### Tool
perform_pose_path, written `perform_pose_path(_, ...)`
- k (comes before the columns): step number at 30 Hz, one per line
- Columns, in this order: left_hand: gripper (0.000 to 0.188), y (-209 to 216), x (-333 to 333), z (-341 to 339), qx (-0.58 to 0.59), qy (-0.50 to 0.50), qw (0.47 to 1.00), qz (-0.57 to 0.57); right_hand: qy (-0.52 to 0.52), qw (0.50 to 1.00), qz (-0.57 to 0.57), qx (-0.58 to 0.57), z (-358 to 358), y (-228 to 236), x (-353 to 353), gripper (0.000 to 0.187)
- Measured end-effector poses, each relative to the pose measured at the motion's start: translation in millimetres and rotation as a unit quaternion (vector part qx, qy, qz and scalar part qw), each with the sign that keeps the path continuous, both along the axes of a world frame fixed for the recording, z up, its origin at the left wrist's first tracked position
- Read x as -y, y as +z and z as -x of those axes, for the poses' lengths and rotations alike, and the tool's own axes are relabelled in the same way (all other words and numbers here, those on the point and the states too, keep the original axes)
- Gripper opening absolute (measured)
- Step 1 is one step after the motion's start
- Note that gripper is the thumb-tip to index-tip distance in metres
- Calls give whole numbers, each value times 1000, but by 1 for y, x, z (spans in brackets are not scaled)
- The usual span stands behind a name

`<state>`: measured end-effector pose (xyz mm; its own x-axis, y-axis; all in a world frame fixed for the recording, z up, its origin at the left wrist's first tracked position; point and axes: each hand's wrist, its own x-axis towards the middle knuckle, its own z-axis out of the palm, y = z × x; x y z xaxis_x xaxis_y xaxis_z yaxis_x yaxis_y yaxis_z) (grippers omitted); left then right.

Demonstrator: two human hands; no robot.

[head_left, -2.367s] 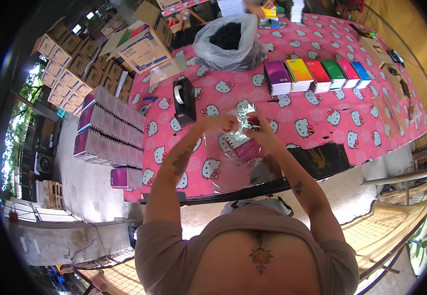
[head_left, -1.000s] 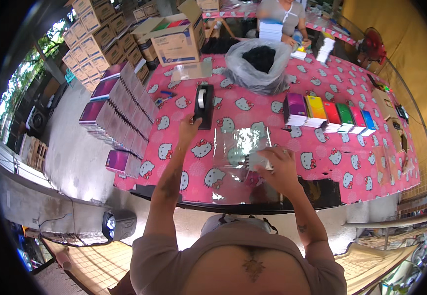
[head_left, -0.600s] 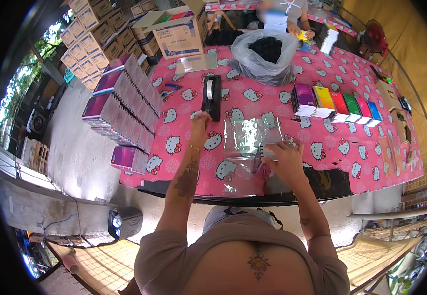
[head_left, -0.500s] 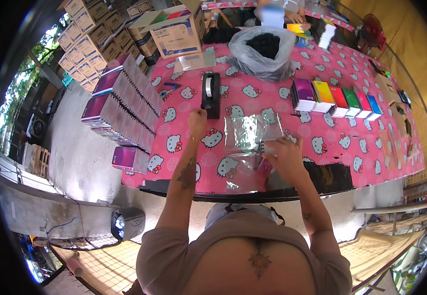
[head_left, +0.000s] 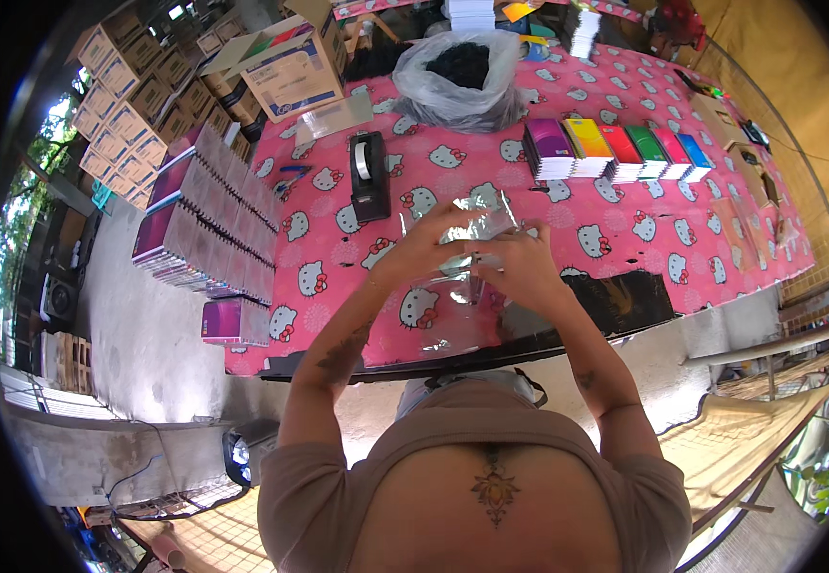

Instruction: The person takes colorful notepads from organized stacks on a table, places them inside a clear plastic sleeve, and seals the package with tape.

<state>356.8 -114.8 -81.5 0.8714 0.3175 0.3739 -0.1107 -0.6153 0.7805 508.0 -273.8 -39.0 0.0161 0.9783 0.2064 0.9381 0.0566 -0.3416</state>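
Clear film [head_left: 483, 229] is lying beneath and between left grip [head_left: 426, 244] and right grip [head_left: 519, 264], neither clearly nearer. Fingers are curving, half-spread; hold unclear.

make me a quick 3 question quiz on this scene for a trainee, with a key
1. Multiple choice: which colour is at the left end of the row of notebooks?
a) green
b) purple
c) blue

2. True or false: the tape dispenser is on the table, in neither hand.

3. Fill in the missing word: the left hand and the right hand are over clear ____.

Key
1. b) purple
2. True
3. plastic
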Motion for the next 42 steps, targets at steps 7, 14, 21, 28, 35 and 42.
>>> perform_pose_path(7, 15, 16, 0, 4, 19, 46, 990, -131, -126, 975, -91, -156, -78, -3, 36, 59)
perform_pose_path(14, 11, 14, 18, -46, 41, 38, 973, -222, 139, 979, -129, -70, -78, -88, 25, 65)
perform_pose_path(21, 73, -26, 22, -65, -22, 168, 974, -149, 133, 949, -116, -262, -71, -98, 23, 47)
perform_pose_path(28, 69, 8, 62, -40, -52, 150, 946, -283, 31, 780, 57, -622, -105, -97, -22, 60)
perform_pose_path(35, 54, 51, 58, -22, 20, 135, 991, 2, 75, 809, 165, -559, -106, -91, -37, 48)
perform_pose_path(42, 57, -11, 72, -17, -73, 198, 962, -171, 181, 893, 28, -412, -93, -67, -3, 36)
